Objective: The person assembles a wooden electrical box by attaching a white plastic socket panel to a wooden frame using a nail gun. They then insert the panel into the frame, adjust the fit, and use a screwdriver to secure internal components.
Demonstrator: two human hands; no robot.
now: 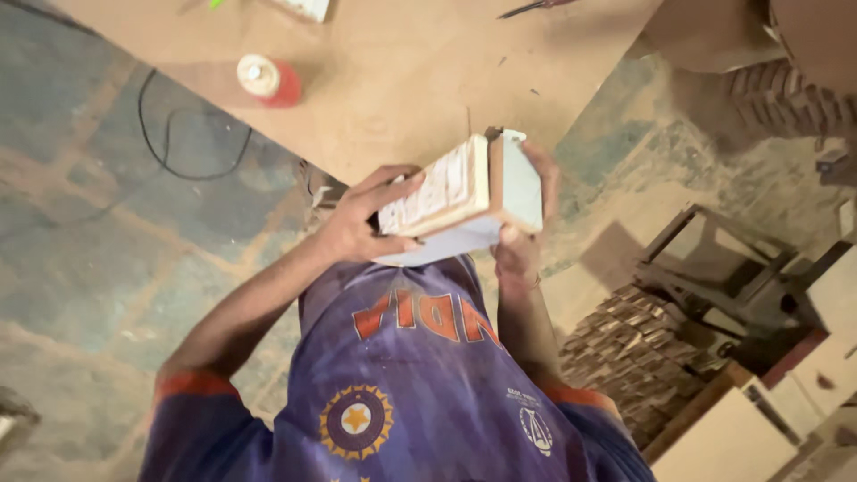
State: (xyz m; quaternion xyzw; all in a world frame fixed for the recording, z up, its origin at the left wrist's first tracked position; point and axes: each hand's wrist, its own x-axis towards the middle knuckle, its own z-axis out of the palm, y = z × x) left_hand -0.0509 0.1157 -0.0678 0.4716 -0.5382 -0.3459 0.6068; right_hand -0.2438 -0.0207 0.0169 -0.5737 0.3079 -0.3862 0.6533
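Observation:
I hold a rectangular wooden block (pixel 446 183) in front of my chest with both hands. Its pale top face is carved with a fine relief pattern; its end face (pixel 520 183) and lower side look flat and grey-blue. My left hand (pixel 361 219) grips the block's left end, fingers curled over the carved face. My right hand (pixel 528 236) supports the right end, fingers wrapped behind the grey-blue face. The block is tilted, right end higher, and held just off the edge of a brown board tabletop (pixel 402 80).
A red can with a white cap (pixel 268 80) lies on the tabletop. A black cable (pixel 170 147) loops on the dusty floor at left. At right are a stack of small wooden blocks (pixel 634 348), a dark metal frame (pixel 714 268) and pale boards (pixel 736 437).

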